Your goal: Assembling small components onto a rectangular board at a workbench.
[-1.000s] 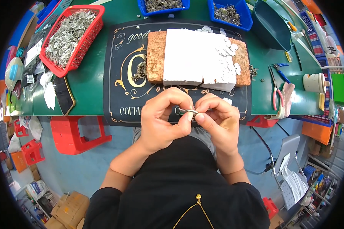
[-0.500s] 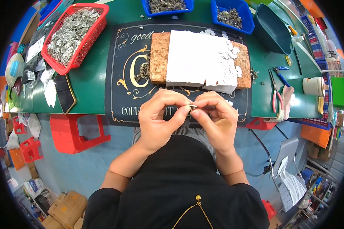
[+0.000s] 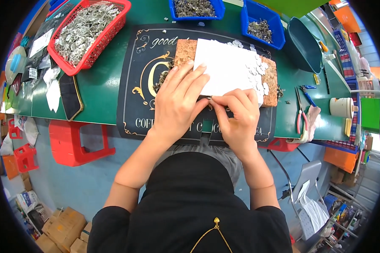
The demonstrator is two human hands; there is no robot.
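Observation:
My left hand (image 3: pixel 176 100) has its fingers stretched out over the left end of a white block (image 3: pixel 221 63). Its thumb reaches toward my right fingertips. A small metallic piece (image 3: pixel 210 98), too small to name, is pinched in my right hand (image 3: pixel 239 116) at the block's near edge. That block rests on a brown cork-like slab (image 3: pixel 185 48), partly hidden by my left hand. Several flat white pieces (image 3: pixel 254 69) lie along the right part of the block. Dark printed mat (image 3: pixel 133 84) lies beneath all of it.
A red basket (image 3: pixel 91 57) of small silvery parts stands at left, near a phone (image 3: pixel 71 96). Two blue bins (image 3: pixel 198 17) (image 3: pixel 276 41) hold small metal parts at the back. Pink-handled pliers (image 3: pixel 299 114) and a white roll (image 3: pixel 342 107) lie at right.
Both hands were together in front of the block, pinching the small piece. My left hand has moved forward and spread onto the block; my right has brought the piece to its near edge.

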